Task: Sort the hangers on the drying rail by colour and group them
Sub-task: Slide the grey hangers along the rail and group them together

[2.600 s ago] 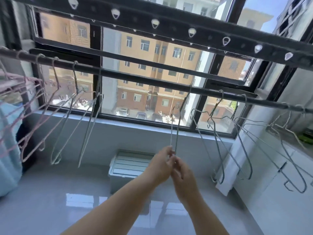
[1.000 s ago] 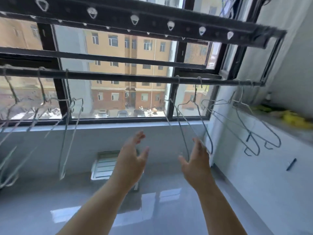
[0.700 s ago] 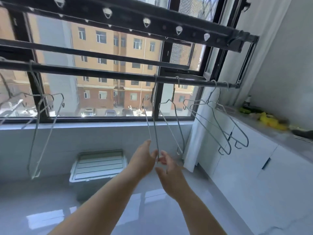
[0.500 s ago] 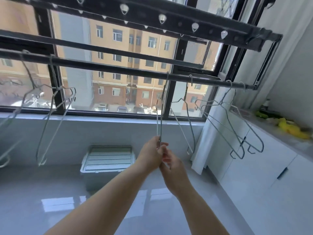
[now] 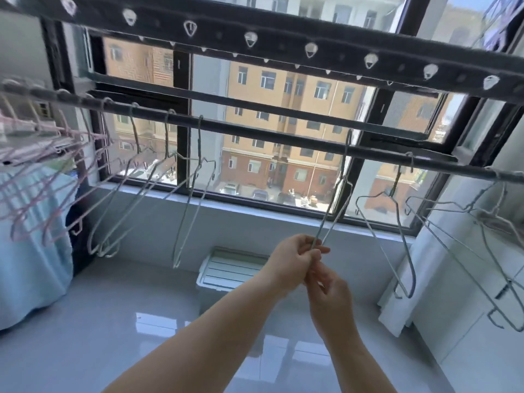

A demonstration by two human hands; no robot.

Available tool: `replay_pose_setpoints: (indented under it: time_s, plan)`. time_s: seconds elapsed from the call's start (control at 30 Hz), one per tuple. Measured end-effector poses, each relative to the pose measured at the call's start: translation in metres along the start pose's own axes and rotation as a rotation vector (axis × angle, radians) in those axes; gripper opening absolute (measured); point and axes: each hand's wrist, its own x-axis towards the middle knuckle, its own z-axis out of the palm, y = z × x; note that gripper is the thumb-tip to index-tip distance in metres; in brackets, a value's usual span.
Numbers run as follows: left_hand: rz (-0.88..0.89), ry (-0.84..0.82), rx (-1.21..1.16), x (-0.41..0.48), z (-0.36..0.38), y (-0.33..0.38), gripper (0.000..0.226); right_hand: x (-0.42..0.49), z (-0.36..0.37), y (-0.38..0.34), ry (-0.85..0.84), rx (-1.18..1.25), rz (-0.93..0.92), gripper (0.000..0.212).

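A dark drying rail (image 5: pixel 269 137) crosses the window from upper left to right. A grey wire hanger (image 5: pixel 338 199) hangs from its middle, seen almost edge-on. My left hand (image 5: pixel 295 258) grips the hanger's bottom end. My right hand (image 5: pixel 326 290) is just below it, fingers curled at the same bottom end. Several pink hangers (image 5: pixel 42 180) crowd the rail's far left. Right of them hang pale grey hangers (image 5: pixel 187 199). More grey hangers (image 5: pixel 397 236) hang at the right end.
A blue cloth (image 5: pixel 31 245) hangs at the left. A lidded plastic box (image 5: pixel 229 268) stands on the glossy floor under the window. White cabinets (image 5: pixel 482 321) and a curtain line the right wall. A second bar with hook holes (image 5: pixel 283 43) runs overhead.
Both hands were open and apart a second ago; they have closed on the grey hanger's bottom. My view has swung left, bringing the pink hangers and blue cloth into sight.
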Motion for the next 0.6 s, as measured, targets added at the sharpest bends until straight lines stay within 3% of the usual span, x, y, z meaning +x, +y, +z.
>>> replay_pose_setpoints:
  time_s: [0.17, 0.33, 0.6]
  plan:
    - [0.028, 0.098, -0.027, -0.017, -0.043, 0.000, 0.024, 0.001, 0.043, -0.019, -0.079, 0.100, -0.027, 0.030]
    - [0.044, 0.151, -0.042, -0.032, -0.084, -0.001, 0.023, -0.001, 0.086, -0.019, -0.169, 0.150, 0.021, 0.019]
    - [0.034, 0.238, -0.107, -0.045, -0.126, -0.009, 0.023, -0.002, 0.126, -0.026, -0.246, 0.074, -0.023, 0.025]
